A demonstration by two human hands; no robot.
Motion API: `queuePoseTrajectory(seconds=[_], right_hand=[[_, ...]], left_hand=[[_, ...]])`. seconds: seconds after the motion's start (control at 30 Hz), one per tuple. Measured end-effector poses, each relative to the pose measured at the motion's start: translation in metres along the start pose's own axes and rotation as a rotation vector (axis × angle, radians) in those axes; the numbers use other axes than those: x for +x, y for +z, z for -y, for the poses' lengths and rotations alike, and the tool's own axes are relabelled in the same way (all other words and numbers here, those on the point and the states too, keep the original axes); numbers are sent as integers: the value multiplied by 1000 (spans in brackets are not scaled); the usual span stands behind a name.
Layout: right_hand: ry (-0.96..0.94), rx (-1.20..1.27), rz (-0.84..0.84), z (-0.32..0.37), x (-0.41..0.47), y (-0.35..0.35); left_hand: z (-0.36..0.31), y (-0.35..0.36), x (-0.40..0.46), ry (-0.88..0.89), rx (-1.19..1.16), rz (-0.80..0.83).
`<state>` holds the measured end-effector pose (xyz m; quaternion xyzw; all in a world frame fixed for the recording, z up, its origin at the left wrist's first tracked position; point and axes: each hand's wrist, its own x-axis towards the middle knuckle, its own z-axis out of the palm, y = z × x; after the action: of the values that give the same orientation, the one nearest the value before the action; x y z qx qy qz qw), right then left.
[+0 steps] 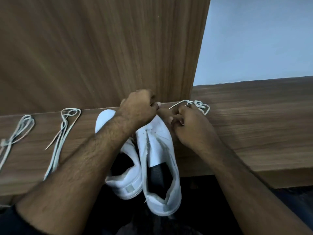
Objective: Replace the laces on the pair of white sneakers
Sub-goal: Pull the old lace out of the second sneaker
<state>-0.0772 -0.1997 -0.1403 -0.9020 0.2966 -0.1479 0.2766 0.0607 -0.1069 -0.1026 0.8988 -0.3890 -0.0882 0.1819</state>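
Two white sneakers lie side by side with their heels over the table's front edge, and neither has laces. My left forearm crosses the left sneaker (124, 170). My left hand (138, 107) curls over the toe of the right sneaker (159, 160) and seems to grip it; the toe itself is hidden. My right hand (189, 128) is just right of that toe with its fingers curled. A loose white lace (200, 106) lies coiled right behind its knuckles and seems pinched at the index finger. Two more laces, one (63, 133) and another (18, 131), lie at the left.
The wooden table (254, 129) meets an upright wooden panel (101, 56) just behind the hands. A pale wall (262, 39) shows at the back right. The table's front edge is stepped, nearer to me on the left. Dark clothing fills the bottom of the view.
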Motion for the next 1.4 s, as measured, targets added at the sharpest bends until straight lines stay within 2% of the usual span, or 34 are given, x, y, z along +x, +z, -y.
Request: queuePoseTrajectory(seconds=[0.13, 0.23, 0.5, 0.63, 0.73, 0.87, 0.97, 1.03, 1.1, 1.17, 1.27, 1.4], right_hand=[[-114, 10, 215, 33, -21, 5], [-158, -157, 384, 42, -45, 9], [-134, -412, 466, 36, -61, 13], [-172, -474, 354, 39, -46, 22], [-161, -483, 235, 40, -21, 30], [-56, -473, 114, 49, 7, 33], [-112, -458, -73, 70, 7, 31], [-215, -364, -113, 86, 0, 34], [-299, -257, -1, 99, -8, 38], [-304, -280, 204, 107, -15, 41], [-266, -297, 436, 106, -24, 43], [-211, -257, 442, 96, -22, 53]], left_hand=[[31, -22, -30, -126, -46, -7], [46, -25, -51, -171, -43, 35], [61, 1, -69, -139, 27, 224], [56, -3, -66, -127, 105, 261], [58, -8, -63, -189, 180, 261], [62, -17, -67, -293, 103, 300], [62, -20, -74, -307, 30, 317], [67, -19, -79, -258, 11, 317], [75, -17, -87, -207, -79, 331], [85, -17, -98, -193, -231, 340], [104, -15, -109, -275, -478, 288], [122, -20, -116, -330, -550, 224]])
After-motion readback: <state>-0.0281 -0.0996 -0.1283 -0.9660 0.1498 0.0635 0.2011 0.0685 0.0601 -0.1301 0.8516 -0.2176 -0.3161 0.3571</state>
